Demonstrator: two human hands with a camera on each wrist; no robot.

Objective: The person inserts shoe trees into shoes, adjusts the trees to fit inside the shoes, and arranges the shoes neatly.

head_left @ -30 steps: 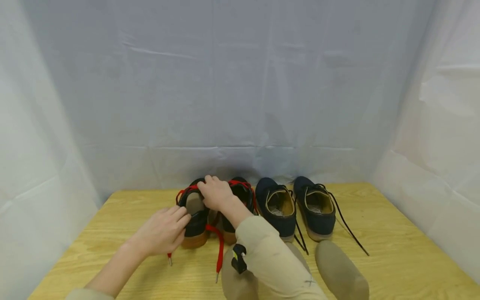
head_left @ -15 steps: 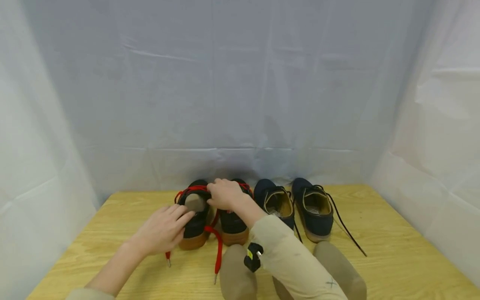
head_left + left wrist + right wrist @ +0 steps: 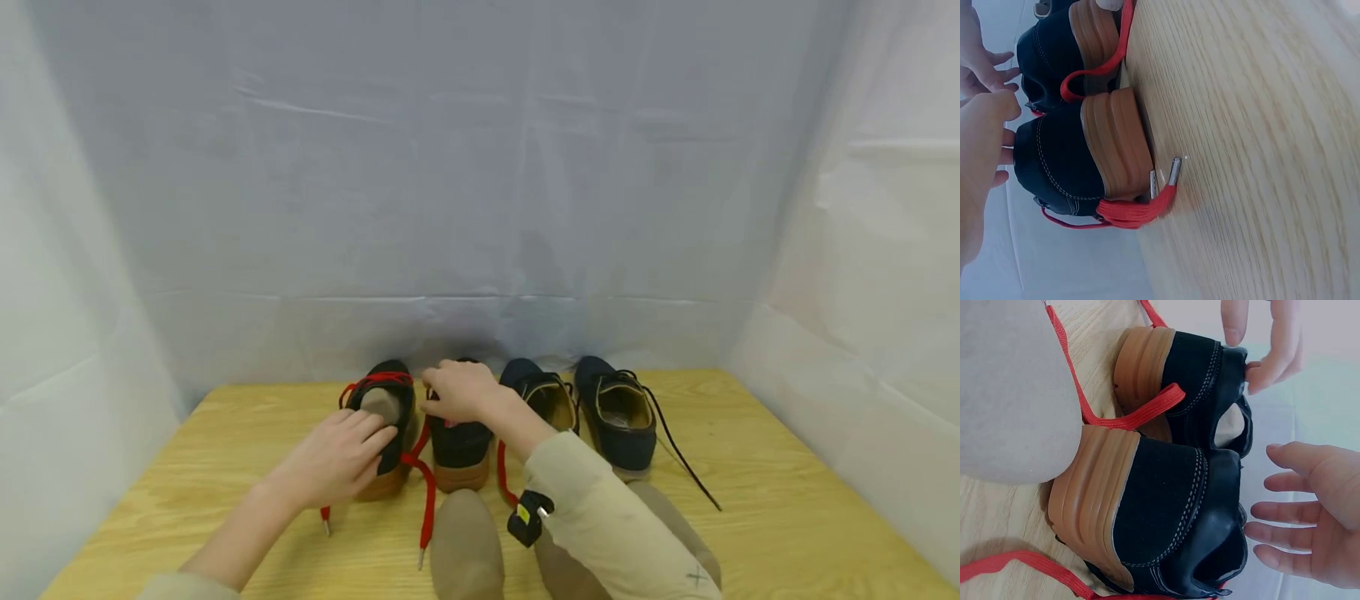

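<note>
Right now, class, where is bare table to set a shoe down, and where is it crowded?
Bare table lies right of the navy shoes, and left of the red-laced shoe beyond the left hand. The near middle is crowded: shoes, laces, both hands.

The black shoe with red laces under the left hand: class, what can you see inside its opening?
Inside the left black shoe, a beige insole shows at the heel. The left hand rests on the collar, and the toe end is hidden.
</note>
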